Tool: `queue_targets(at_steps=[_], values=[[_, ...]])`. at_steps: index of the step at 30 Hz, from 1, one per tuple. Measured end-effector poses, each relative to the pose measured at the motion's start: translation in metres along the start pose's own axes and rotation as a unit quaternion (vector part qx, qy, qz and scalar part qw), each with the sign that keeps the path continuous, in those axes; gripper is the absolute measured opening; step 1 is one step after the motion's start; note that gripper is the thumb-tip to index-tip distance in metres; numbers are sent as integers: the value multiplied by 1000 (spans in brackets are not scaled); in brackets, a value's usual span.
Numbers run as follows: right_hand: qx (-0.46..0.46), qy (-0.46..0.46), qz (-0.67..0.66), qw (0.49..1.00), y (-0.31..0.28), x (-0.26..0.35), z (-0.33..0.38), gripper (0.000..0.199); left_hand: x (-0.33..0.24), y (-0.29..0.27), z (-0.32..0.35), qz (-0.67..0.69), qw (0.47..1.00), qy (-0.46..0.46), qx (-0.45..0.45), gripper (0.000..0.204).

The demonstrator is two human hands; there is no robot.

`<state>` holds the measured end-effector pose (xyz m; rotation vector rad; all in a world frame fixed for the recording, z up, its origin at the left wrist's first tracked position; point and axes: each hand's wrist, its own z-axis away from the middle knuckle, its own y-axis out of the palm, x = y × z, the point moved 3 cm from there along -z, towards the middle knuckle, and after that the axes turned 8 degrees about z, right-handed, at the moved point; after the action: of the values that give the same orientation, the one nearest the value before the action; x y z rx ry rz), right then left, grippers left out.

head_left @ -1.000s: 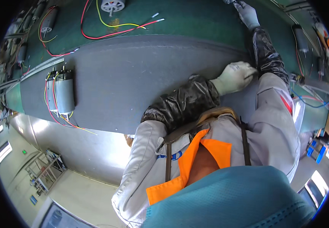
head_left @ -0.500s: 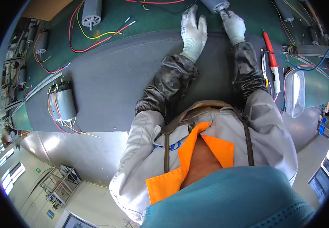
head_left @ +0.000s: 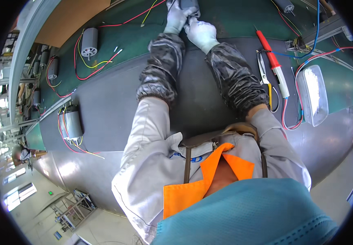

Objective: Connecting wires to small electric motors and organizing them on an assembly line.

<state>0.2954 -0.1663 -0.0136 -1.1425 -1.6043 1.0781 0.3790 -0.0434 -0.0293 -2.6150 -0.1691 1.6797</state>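
At the top edge of the view, a grey cylindrical electric motor (head_left: 191, 7) lies on the green surface, its far end out of frame. My left hand (head_left: 176, 18), in a white glove, is closed around the motor's left side. My gloved right hand (head_left: 203, 34) is closed at the motor's near end, fingertips on its shaft. The shaft is mostly hidden behind those fingers. Red and yellow leads (head_left: 146, 16) trail leftward beside my left hand.
Left of my arms stand another motor with leads (head_left: 90, 42) and a pair of motors (head_left: 73, 124). To the right lie a red-and-white soldering iron (head_left: 272, 59), yellow-handled scissors (head_left: 263, 70) and a clear plastic box (head_left: 313, 96) with white contents. A metal frame (head_left: 23, 57) rises at far left.
Both hands have shifted left along the bench. My left hand, earlier open beside the motor, now grips it. My right hand stays at the motor's shaft end. The view has also shifted.
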Motion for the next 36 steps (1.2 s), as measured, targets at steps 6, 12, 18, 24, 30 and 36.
queue_targets(at_steps=[6,12,18,24,30,36], values=[[-45,-17,-175,983,7,0,-9,42,21,-17,2,233,968,-96,1,55],[38,74,-593,801,45,-41,-26,25,-24,-4,71,-226,957,112,-143,55],[-48,133,-581,802,42,-111,-43,23,-57,9,132,-282,953,68,-84,38],[-57,153,-629,760,23,-149,-40,23,-64,-24,124,-324,902,82,-272,32],[-40,120,-605,786,26,-154,-41,30,-40,-50,116,-409,874,53,-259,35],[10,128,-715,687,47,-146,-53,17,-53,-36,117,-404,886,56,-219,36]])
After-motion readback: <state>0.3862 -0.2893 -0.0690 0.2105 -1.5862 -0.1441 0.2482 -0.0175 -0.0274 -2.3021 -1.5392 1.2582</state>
